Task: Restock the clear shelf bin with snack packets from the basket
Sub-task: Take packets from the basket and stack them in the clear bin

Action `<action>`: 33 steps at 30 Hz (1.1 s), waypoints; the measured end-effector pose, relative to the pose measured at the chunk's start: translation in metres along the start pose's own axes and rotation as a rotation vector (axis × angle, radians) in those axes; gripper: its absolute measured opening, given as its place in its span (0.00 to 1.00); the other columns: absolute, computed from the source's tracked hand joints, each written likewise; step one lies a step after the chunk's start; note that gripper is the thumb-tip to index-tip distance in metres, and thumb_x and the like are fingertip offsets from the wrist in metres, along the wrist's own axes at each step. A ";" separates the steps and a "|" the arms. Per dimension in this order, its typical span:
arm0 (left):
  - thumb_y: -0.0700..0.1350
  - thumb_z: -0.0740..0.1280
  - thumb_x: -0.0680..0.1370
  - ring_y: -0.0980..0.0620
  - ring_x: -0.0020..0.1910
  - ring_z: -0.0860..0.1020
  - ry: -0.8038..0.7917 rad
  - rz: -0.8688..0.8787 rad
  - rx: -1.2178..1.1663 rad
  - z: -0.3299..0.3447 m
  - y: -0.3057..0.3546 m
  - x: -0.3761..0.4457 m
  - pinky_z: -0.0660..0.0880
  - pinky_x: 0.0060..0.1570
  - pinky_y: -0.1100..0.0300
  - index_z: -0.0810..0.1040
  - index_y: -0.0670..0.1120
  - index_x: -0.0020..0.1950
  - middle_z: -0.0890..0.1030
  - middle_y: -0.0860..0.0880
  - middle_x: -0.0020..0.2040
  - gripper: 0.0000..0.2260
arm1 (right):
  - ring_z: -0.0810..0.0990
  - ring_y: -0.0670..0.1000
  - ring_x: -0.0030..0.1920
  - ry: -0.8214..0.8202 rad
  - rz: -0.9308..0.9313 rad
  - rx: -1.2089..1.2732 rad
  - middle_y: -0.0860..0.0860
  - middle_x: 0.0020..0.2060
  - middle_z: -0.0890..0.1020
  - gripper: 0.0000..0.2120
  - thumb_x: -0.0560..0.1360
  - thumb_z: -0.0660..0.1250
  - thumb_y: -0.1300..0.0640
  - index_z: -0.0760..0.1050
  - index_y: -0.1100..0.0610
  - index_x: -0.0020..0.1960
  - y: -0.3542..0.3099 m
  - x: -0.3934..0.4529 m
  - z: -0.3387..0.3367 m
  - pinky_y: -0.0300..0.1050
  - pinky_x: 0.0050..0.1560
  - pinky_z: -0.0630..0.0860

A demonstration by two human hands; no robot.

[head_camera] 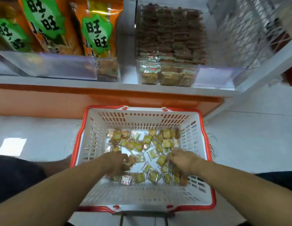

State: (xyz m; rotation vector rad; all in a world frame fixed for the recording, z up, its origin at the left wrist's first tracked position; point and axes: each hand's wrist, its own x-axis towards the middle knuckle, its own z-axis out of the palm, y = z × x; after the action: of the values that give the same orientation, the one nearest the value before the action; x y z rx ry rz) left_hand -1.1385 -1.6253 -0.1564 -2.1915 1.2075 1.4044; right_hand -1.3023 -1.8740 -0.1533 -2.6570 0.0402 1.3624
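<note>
A white basket with a red rim (142, 117) sits on the floor below the shelf. Several small yellow-green snack packets (142, 144) lie scattered over its bottom. My left hand (116, 162) is down inside the basket, fingers curled round a few packets. My right hand (182, 159) is also inside, at the right, fingers curled down into the packets. On the shelf above stands the clear bin (168, 74), stacked high with the same kind of packets. The image is blurred around both hands.
Large orange snack bags (96, 30) stand on the shelf left of the bin, behind clear price-tag strips (67, 66). A white wire rack (244, 30) is at the upper right. An orange base panel (44, 103) runs under the shelf. The floor is pale tile.
</note>
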 end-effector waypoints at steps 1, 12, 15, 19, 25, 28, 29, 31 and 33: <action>0.51 0.68 0.79 0.42 0.68 0.75 0.016 0.011 0.005 0.007 -0.001 0.008 0.73 0.66 0.52 0.66 0.51 0.78 0.73 0.41 0.72 0.27 | 0.68 0.60 0.71 -0.036 -0.039 -0.054 0.56 0.71 0.69 0.35 0.71 0.76 0.57 0.65 0.51 0.75 -0.001 0.009 0.011 0.55 0.70 0.69; 0.53 0.71 0.75 0.39 0.62 0.76 -0.013 -0.022 0.085 0.061 0.012 0.060 0.76 0.59 0.46 0.70 0.51 0.72 0.72 0.41 0.66 0.27 | 0.54 0.64 0.77 -0.190 -0.047 -0.452 0.56 0.79 0.60 0.25 0.84 0.59 0.54 0.61 0.56 0.79 -0.031 0.063 0.065 0.65 0.68 0.68; 0.50 0.67 0.78 0.38 0.68 0.73 -0.046 0.034 0.042 0.072 0.006 0.064 0.75 0.65 0.46 0.69 0.55 0.75 0.68 0.42 0.73 0.24 | 0.59 0.62 0.76 -0.195 0.018 -0.387 0.55 0.78 0.62 0.23 0.84 0.58 0.54 0.63 0.55 0.79 -0.036 0.068 0.068 0.64 0.67 0.70; 0.49 0.59 0.84 0.38 0.70 0.70 -0.008 0.022 0.029 0.084 0.009 0.064 0.73 0.66 0.43 0.64 0.55 0.78 0.65 0.40 0.75 0.22 | 0.59 0.68 0.75 -0.209 0.138 -0.323 0.60 0.79 0.55 0.28 0.84 0.56 0.56 0.53 0.57 0.81 -0.044 0.071 0.075 0.63 0.58 0.77; 0.45 0.60 0.82 0.37 0.68 0.70 0.022 -0.005 0.052 0.081 0.021 0.070 0.73 0.66 0.45 0.62 0.45 0.79 0.64 0.36 0.74 0.25 | 0.60 0.75 0.72 -0.154 0.236 -0.284 0.65 0.78 0.54 0.28 0.84 0.53 0.59 0.49 0.62 0.81 -0.049 0.069 0.082 0.72 0.62 0.70; 0.45 0.61 0.82 0.38 0.67 0.72 0.003 0.019 0.041 0.078 0.021 0.071 0.73 0.66 0.46 0.64 0.49 0.79 0.64 0.38 0.73 0.24 | 0.63 0.73 0.71 -0.111 0.231 -0.259 0.66 0.76 0.59 0.27 0.84 0.54 0.57 0.51 0.64 0.80 -0.046 0.066 0.079 0.71 0.58 0.73; 0.46 0.61 0.82 0.38 0.66 0.73 -0.003 0.030 0.046 0.077 0.020 0.071 0.74 0.66 0.46 0.67 0.51 0.77 0.65 0.38 0.73 0.22 | 0.63 0.72 0.71 -0.112 0.223 -0.264 0.65 0.75 0.60 0.27 0.84 0.54 0.57 0.53 0.64 0.80 -0.046 0.066 0.078 0.70 0.57 0.74; 0.46 0.62 0.81 0.39 0.65 0.74 -0.027 0.043 0.081 0.076 0.020 0.073 0.75 0.65 0.46 0.72 0.52 0.73 0.66 0.39 0.72 0.19 | 0.66 0.70 0.69 -0.133 0.215 -0.307 0.66 0.73 0.65 0.24 0.84 0.55 0.59 0.59 0.64 0.78 -0.046 0.065 0.072 0.66 0.55 0.76; 0.45 0.64 0.80 0.40 0.65 0.74 -0.049 0.054 0.100 0.075 0.020 0.076 0.76 0.63 0.47 0.76 0.53 0.70 0.68 0.40 0.71 0.18 | 0.72 0.66 0.67 -0.137 0.220 -0.300 0.63 0.69 0.73 0.19 0.83 0.59 0.60 0.69 0.62 0.73 -0.045 0.064 0.065 0.62 0.58 0.78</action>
State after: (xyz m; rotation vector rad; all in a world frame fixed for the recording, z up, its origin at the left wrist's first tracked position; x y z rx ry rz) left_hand -1.1867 -1.6295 -0.2540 -2.0606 1.2994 1.3788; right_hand -1.3126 -1.8171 -0.2369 -2.8608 0.1242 1.7426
